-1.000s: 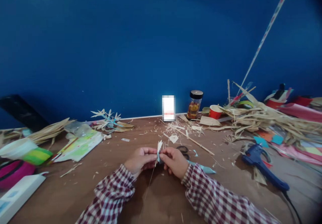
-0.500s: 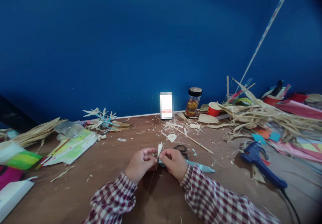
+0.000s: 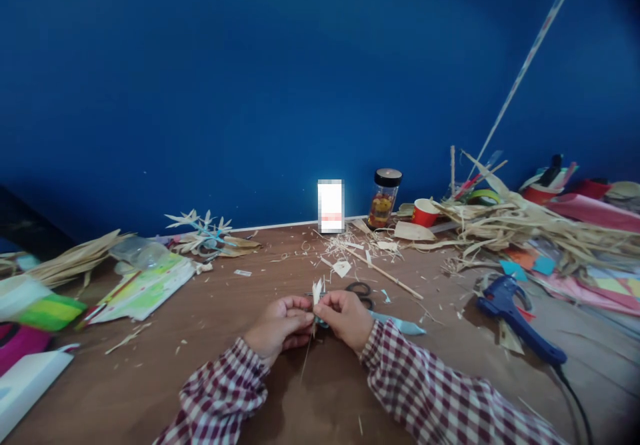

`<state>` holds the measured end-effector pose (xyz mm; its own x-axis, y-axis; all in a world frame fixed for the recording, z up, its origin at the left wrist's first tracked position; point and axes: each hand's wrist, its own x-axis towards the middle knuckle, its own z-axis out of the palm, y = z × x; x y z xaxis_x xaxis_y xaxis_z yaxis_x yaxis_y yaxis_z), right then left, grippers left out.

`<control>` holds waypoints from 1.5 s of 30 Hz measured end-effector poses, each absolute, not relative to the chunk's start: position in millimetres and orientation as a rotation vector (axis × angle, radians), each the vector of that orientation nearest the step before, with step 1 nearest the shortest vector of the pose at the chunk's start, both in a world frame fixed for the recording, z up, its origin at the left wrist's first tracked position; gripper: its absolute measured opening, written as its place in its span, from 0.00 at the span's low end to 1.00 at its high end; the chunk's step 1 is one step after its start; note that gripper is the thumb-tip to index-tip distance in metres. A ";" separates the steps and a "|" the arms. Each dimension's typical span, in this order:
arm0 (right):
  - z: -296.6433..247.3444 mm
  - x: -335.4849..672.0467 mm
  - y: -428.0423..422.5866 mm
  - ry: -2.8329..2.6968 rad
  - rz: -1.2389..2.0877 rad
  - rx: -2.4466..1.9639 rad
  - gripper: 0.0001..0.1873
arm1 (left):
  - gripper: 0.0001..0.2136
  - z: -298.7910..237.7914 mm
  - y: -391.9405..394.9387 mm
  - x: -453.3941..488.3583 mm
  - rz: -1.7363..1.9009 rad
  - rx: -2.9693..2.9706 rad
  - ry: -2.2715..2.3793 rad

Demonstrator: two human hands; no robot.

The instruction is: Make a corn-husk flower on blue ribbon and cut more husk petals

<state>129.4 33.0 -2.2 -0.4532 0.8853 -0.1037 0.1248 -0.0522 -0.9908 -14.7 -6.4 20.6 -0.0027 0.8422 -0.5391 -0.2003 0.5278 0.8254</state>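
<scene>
A small pale flower-like bundle of dried husk point(image 3: 317, 289) stands upright between my hands. My right hand point(image 3: 345, 315) pinches it between thumb and fingers from the right. From the left, my left hand point(image 3: 284, 325) has its fingers curled together against the bundle's lower part; a thin thread or wire point(image 3: 306, 358) trails down from there. Just behind my right hand lie black-handled scissors point(image 3: 361, 291), their blades hidden. A strip of light blue material point(image 3: 403, 325) lies beside my right wrist.
To the right lies a blue glue gun point(image 3: 523, 321) with its cord. Dried husks point(image 3: 525, 228), a red paper cup point(image 3: 425, 213) and a lidded jar point(image 3: 384, 201) stand behind. Husk scraps and a thin stick point(image 3: 387, 273) lie ahead. At left are a painted sheet point(image 3: 145, 288) and finished-looking husk flowers point(image 3: 200, 231).
My left hand has shifted slightly down and left, its fingers lower on the husk bundle. My right hand keeps its pinch almost in place. The view has tilted a little.
</scene>
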 end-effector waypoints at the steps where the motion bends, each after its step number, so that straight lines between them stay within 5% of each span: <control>1: -2.6 129.3 32.7 -1.605 1.577 -1.078 0.11 | 0.20 21.1 -7.3 -15.5 0.904 0.621 1.312; 32: -1.1 133.6 35.7 -1.713 1.686 -1.084 0.15 | 0.10 15.6 -9.7 -17.8 0.892 0.857 1.411; 45: 0.2 133.7 34.6 -1.919 1.345 -1.055 0.09 | 0.06 16.4 -11.7 -17.3 0.921 0.941 1.505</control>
